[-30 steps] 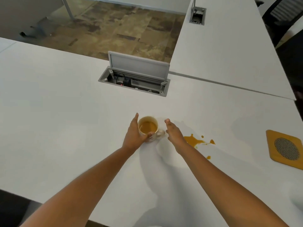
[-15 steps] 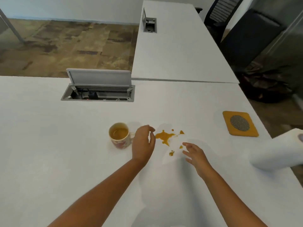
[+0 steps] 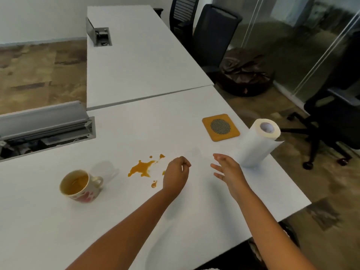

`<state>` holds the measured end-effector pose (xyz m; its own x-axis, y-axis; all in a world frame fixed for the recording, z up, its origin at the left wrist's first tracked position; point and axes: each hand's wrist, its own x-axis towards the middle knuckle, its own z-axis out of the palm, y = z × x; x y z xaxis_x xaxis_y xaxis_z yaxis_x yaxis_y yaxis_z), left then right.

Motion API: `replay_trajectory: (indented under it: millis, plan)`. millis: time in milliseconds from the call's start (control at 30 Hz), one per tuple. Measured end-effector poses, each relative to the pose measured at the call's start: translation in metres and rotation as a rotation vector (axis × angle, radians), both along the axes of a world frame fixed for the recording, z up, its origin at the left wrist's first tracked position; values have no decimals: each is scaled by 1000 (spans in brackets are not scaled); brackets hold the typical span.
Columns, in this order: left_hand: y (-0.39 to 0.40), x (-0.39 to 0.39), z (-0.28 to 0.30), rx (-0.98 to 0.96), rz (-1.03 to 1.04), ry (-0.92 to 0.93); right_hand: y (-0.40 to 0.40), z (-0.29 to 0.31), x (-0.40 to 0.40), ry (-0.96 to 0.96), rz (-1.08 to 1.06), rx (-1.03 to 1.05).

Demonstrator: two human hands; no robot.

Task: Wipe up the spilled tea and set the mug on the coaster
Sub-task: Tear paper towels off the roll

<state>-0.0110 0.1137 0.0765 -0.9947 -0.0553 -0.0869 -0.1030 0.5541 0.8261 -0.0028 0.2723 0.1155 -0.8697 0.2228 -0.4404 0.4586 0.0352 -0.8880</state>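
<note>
A cream mug (image 3: 80,186) with red marks stands upright at the left on the white table (image 3: 136,129), with tea inside. An orange tea spill (image 3: 143,168) lies to its right, with small drops around it. My left hand (image 3: 176,175) hovers just right of the spill, fingers loosely curled, holding nothing. Further right, my right hand (image 3: 227,169) is spread, its fingers pointing towards the white paper towel roll (image 3: 257,142) standing near the table's right edge. A yellow coaster (image 3: 220,127) with a mesh centre lies behind the roll.
An open grey cable box (image 3: 44,129) is sunk into the table at the far left. A second white table (image 3: 134,55) joins at the back. Black office chairs (image 3: 212,34) and a dark bag (image 3: 245,72) stand on the floor to the right.
My left hand has left the mug and moved right past the spill. My right hand has moved right towards the paper towel roll. The view has turned right.
</note>
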Motion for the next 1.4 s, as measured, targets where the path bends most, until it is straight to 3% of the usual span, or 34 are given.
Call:
replay_trajectory:
  millis: [267,433,533,700,933,1100,1267,1400]
  plan:
    - [52,-6,2,8,-123,-56,64,22,-9,325,-241,260]
    - [87,-9,7,19,-237,-139,82,22,-19,306,-310,283]
    - [104,-17,19,1,-311,-62,98,16,-20,318,-360,379]
    - [130,-42,38,-207,-448,111,127,6,-24,293,-375,758]
    - [165,-76,65,-618,-684,466,150,1,-38,164,-189,591]
    - [174,-97,78,-847,-811,451,155,-3,-40,165,-230,581]
    - [175,-103,88,-796,-773,463,156,-7,-34,208,-209,537]
    - [176,-101,85,-962,-787,538,156,-6,-30,245,-162,517]
